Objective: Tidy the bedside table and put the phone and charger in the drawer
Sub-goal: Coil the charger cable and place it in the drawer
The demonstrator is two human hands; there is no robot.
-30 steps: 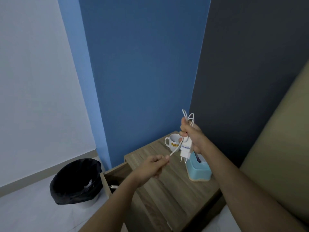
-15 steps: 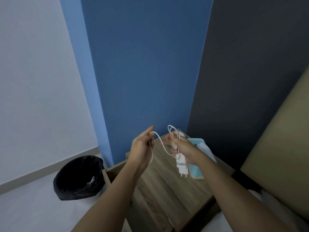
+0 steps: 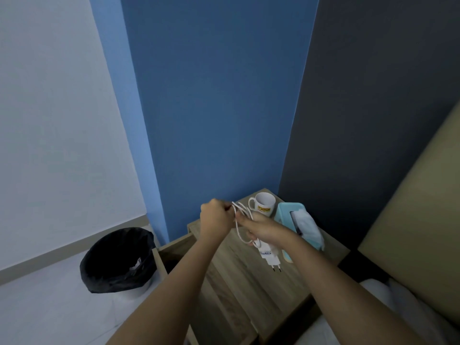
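Note:
Both hands hold the white charger above the wooden bedside table (image 3: 239, 277). My right hand (image 3: 263, 229) grips the charger plug (image 3: 270, 255), prongs pointing down, together with loops of its white cable (image 3: 240, 212). My left hand (image 3: 216, 217) is closed on the cable's free end beside those loops. The drawer (image 3: 171, 252) stands pulled out at the table's left side, its inside dark. No phone is visible.
A white mug (image 3: 263, 204) with a yellow logo stands at the table's back corner. A light blue tissue box (image 3: 296, 225) sits to its right. A black-lined waste bin (image 3: 119, 260) is on the floor at left. A tan headboard (image 3: 423, 220) rises at right.
My left hand has moved up and right to meet my right hand, drawing the loose cable into loops. The view has shifted, and the mug shows again behind the hands.

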